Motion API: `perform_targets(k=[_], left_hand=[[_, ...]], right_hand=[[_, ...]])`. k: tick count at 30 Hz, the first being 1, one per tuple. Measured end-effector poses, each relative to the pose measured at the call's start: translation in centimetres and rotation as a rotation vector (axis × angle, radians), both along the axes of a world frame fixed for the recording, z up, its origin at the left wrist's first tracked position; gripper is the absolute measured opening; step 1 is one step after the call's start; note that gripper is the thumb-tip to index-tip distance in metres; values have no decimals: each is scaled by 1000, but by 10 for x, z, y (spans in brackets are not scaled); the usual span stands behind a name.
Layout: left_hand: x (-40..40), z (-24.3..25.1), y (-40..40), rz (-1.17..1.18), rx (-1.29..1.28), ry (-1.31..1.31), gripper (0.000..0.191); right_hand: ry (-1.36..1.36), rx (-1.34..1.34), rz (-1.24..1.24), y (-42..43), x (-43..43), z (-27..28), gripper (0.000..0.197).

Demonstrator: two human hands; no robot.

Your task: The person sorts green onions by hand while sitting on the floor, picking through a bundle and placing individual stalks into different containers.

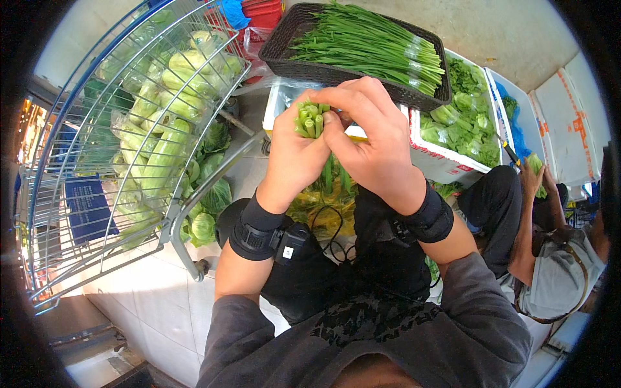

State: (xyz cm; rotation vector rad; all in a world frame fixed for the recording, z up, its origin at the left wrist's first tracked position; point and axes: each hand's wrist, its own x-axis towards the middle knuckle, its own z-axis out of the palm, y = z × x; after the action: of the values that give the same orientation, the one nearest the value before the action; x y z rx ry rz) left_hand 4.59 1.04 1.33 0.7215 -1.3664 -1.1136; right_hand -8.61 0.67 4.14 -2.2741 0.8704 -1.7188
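Note:
My left hand (297,157) is closed around a bunch of green vegetable stems (309,120), whose cut ends point up towards me. Thumb and fingers of my right hand (371,131) pinch the same bunch at its right edge. Green leaves (335,177) hang beneath my hands, over a yellow plastic bag (310,218) between my knees. Beyond my hands stands a dark woven basket (320,72) of long green stalks (364,46), bundled with clear tape. My palms hide part of the stems.
On the left a metal shopping cart (174,225) holds bagged pale-green gourds (165,160); cabbages (204,228) lie beside it. Foam boxes (439,150) with leafy greens (461,121) stand at the right. Close by, another person's hands (532,177) hold a green vegetable, near a yellow-black cutter (510,153).

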Motion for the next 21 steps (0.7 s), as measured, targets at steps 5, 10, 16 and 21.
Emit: perform_targets(k=[5, 10, 16, 21], left_hand=[[3, -2, 1, 18, 11, -30, 9], [3, -3, 5, 16, -7, -65, 8], [7, 2, 2, 151, 65, -314, 10], [0, -8, -5, 283, 1, -485, 17]], right_hand=[[6, 0, 21, 1, 0, 0, 23], [35, 12, 25, 4, -3, -1, 19], [130, 71, 49, 0, -30, 5, 16], [41, 325, 1, 3, -113, 17, 25]])
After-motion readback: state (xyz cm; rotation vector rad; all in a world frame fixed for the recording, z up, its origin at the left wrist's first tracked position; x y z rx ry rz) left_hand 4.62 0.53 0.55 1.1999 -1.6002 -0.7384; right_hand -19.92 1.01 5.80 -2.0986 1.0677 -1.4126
